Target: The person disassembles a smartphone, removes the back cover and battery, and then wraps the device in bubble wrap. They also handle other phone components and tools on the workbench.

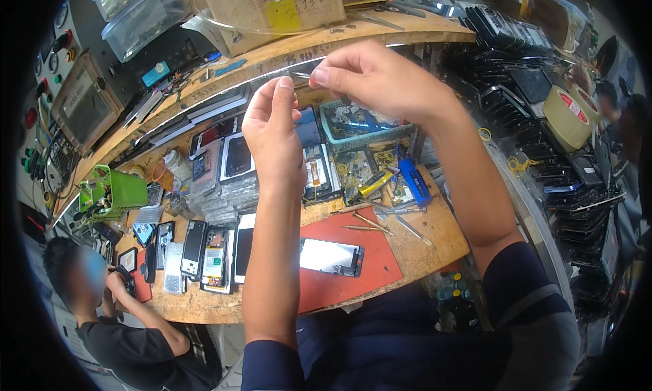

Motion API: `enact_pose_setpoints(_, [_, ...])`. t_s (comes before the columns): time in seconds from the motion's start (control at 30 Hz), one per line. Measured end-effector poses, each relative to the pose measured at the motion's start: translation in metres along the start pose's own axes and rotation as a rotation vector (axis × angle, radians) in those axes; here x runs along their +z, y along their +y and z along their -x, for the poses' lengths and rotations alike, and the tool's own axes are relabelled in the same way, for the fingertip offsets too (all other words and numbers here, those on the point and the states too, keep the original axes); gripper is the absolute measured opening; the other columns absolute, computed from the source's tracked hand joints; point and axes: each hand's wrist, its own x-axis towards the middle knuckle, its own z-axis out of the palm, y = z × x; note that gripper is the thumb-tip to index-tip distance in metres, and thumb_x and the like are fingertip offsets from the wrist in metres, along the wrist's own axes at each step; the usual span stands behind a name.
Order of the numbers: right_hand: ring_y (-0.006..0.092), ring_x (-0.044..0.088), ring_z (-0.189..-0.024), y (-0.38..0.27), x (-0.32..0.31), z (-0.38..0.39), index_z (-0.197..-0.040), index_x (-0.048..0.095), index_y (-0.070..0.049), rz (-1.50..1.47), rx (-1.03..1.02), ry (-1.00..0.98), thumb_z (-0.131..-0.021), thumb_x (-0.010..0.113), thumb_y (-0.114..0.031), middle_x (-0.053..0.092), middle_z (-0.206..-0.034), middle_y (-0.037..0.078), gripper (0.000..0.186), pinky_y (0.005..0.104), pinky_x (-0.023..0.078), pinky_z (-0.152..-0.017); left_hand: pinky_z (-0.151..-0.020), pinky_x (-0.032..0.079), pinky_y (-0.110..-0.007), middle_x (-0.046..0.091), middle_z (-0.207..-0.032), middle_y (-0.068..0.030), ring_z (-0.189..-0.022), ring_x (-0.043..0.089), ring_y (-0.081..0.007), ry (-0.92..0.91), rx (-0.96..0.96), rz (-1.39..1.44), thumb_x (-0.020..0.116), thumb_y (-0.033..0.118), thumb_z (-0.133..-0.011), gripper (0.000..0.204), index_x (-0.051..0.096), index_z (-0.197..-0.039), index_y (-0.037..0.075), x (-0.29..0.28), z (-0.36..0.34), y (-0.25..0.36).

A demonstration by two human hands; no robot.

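Observation:
Both my hands are raised above the bench, close together. My right hand (377, 79) pinches a slim pointed metal tool (300, 74), its tip toward the left hand. My left hand (273, 129) is closed in a pinch with the thumb up; whatever lies between its fingers is too small to tell. Below them, a phone (333, 256) with a bright, pale surface lies on a red mat (382, 255), partly behind my left forearm. Thin screwdrivers (370, 221) rest at the mat's far edge.
A blue-handled tool (413, 180) and a yellow one (375, 183) lie beside a teal basket (356, 138). Opened phones (216, 255) line the left. A green basket (129, 191) stands farther left. Stacked dark devices (581, 208) fill the right. A co-worker (129, 330) sits lower left.

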Motion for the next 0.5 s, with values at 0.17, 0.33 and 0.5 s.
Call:
enact_pose_setpoints(0.17, [0.0021,0.048,-0.058,-0.011,0.001,-0.012,-0.101,0.077,-0.001,-0.097,0.086,0.014,-0.105,0.069,-0.036,0.066,-0.071,-0.002,0.036,0.0230,0.034,-0.052,-0.072,0.049,-0.020,0.065,-0.089,0.0019,-0.083,0.060,-0.0051,-0.056,-0.006,0.039,0.075,0.020,-0.102,0.020,0.070,-0.113,0.004,-0.004,-0.001,0.002])
enact_pose_setpoints(0.33, [0.0014,0.044,-0.055,-0.013,0.006,-0.021,-0.100,0.077,0.000,-0.155,0.057,0.013,-0.105,0.069,-0.036,0.061,-0.066,-0.004,0.037,0.0226,0.032,-0.050,-0.074,0.048,-0.021,0.064,-0.089,0.0021,-0.083,0.059,-0.0059,-0.131,-0.063,0.054,0.073,0.022,-0.103,0.019,0.071,-0.112,0.005,-0.009,-0.007,0.003])
enact_pose_setpoints(0.5, [0.0014,0.043,-0.056,-0.004,0.006,-0.006,-0.101,0.076,-0.001,-0.159,0.022,0.043,-0.106,0.067,-0.037,0.059,-0.067,-0.006,0.037,0.0221,0.032,-0.051,-0.078,0.045,-0.022,0.064,-0.088,0.0034,-0.082,0.057,-0.0061,-0.331,-0.133,-0.172,0.072,0.019,-0.102,0.015,0.071,-0.106,0.005,-0.029,-0.005,0.018])
